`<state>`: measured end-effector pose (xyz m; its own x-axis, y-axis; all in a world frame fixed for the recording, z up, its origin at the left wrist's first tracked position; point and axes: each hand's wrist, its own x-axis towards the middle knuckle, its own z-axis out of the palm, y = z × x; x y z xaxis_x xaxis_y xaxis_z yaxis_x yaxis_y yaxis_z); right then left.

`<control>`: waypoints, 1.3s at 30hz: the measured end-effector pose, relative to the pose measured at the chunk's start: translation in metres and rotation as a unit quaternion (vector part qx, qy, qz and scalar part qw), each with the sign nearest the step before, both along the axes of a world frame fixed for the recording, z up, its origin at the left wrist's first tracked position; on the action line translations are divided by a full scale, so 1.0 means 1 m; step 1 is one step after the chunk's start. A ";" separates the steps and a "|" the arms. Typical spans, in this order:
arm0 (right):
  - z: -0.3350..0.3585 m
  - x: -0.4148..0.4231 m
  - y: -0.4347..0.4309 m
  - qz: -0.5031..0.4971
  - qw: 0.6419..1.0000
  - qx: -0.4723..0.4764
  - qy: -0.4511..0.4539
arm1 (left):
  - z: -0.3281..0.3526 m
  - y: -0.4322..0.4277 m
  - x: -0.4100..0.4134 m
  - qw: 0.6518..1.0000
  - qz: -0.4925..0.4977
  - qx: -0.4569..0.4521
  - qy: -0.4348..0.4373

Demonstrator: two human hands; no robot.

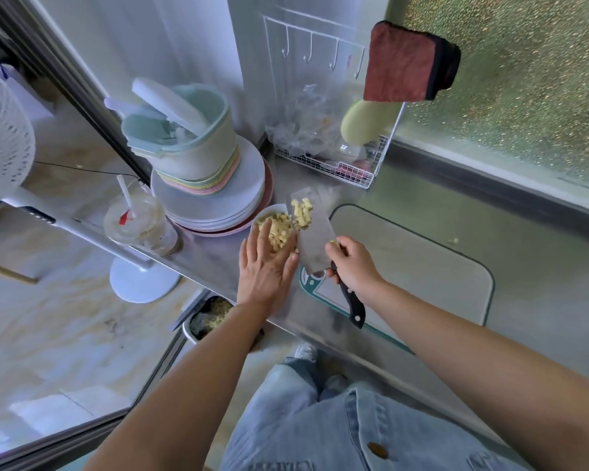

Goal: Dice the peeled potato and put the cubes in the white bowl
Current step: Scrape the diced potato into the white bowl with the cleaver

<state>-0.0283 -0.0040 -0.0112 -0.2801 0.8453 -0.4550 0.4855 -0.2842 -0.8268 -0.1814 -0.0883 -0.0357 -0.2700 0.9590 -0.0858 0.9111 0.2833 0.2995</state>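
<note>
Pale-yellow potato cubes (301, 212) sit heaped on the flat of the cleaver (312, 248), w/ more already in the white bowl (269, 209), which is right under the blade's long edge. Step in hand, as I read it: the transfer. Dicing looks done, no whole potato in view. Left hand (266, 266) is flat, fingers straight, over the bowl's near side & beside the blade, holding nothing. Right hand (352, 265) is wrapped round the black handle. Nxt move prob. needs the left fingers to sweep the rest off the blade w/o spilling onto the steel counter (541, 266). Cutting board (422, 266) lies just right of the bowl, w/ one stray bit (453, 240) on the counter past it. Stack of plates (218, 198) stands right beside the bowl.
</note>
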 end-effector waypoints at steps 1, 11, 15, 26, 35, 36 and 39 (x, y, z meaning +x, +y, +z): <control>-0.001 0.000 0.000 0.002 1.000 0.003 -0.005 | -0.001 0.000 -0.002 1.000 0.010 -0.004 -0.001; -0.007 0.005 -0.002 0.018 1.000 0.004 0.006 | 0.011 0.029 0.013 0.999 -0.032 -0.021 0.011; -0.004 0.011 -0.002 0.021 1.000 0.015 0.003 | 0.005 0.026 0.006 0.998 -0.002 -0.057 0.025; -0.004 0.014 -0.004 0.008 1.000 -0.001 0.001 | 0.006 0.017 0.013 0.998 -0.042 -0.032 0.016; 0.004 0.017 -0.005 0.027 0.999 0.017 -0.010 | 0.010 0.013 0.006 1.000 0.000 -0.017 0.012; 0.005 0.017 -0.005 0.039 0.999 0.020 -0.014 | 0.013 0.018 0.008 1.000 -0.006 -0.009 0.007; 0.006 0.018 -0.006 0.071 0.997 0.027 -0.024 | 0.020 0.033 0.013 1.000 -0.020 -0.008 0.002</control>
<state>-0.0100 -0.0105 -0.0054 -0.3772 0.8226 -0.4254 0.5569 -0.1656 -0.8139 -0.1679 -0.0555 -0.0157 -0.2313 0.9677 -0.1003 0.9231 0.2509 0.2915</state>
